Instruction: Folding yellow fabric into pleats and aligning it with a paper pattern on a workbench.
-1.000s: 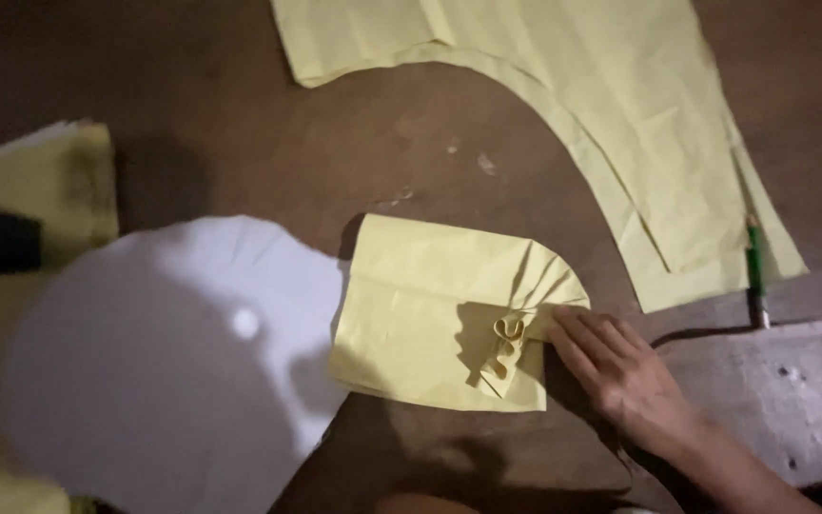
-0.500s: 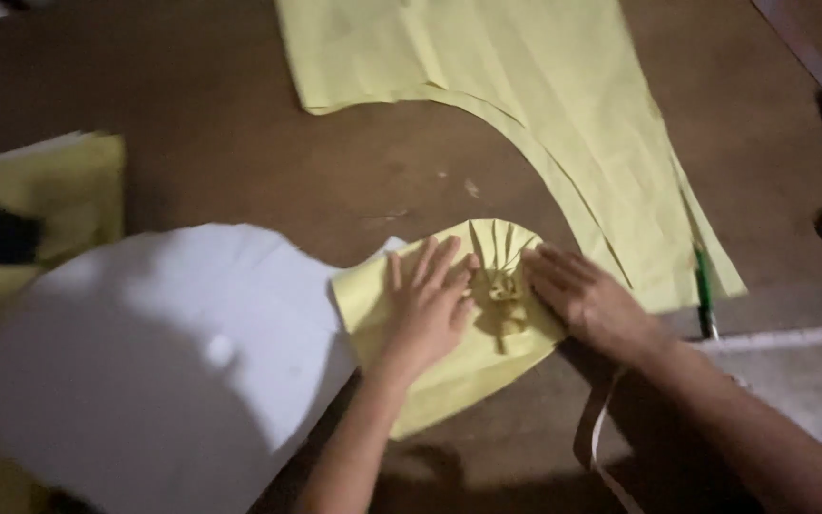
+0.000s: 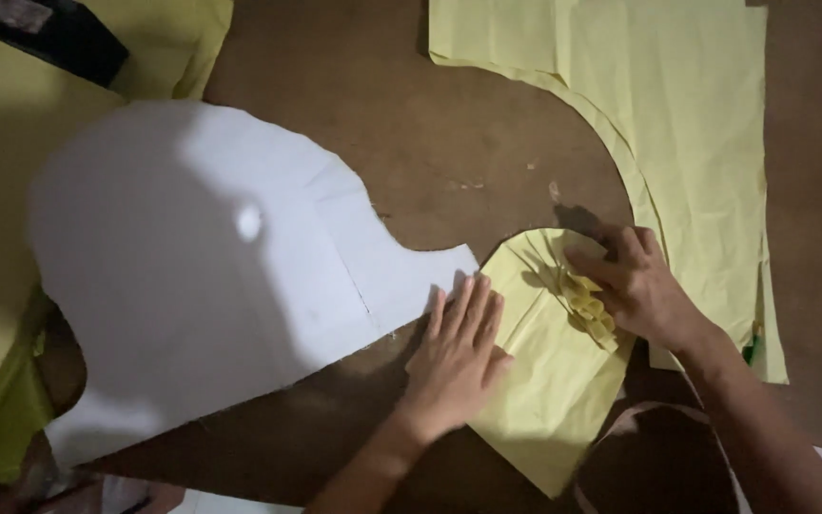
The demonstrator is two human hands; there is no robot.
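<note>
Flat left hand [image 3: 459, 347] on yellow fabric [image 3: 544, 400]

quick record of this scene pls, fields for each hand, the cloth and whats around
left hand: flat on folded yellow cloth, palm down
right hand: pinching the pleats at the cloth's curved edge
white pattern: left of the cloth, its tip beside the left hand
cut yellow fabric: top right, curved edge
table: brown

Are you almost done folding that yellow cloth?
Partway. Done: the small yellow cloth piece has pleats gathered at its rounded end. In hand: the right hand pinches the pleats while the left hand lies flat on the cloth. Left: the lower part lies flat, unpleated.
</note>
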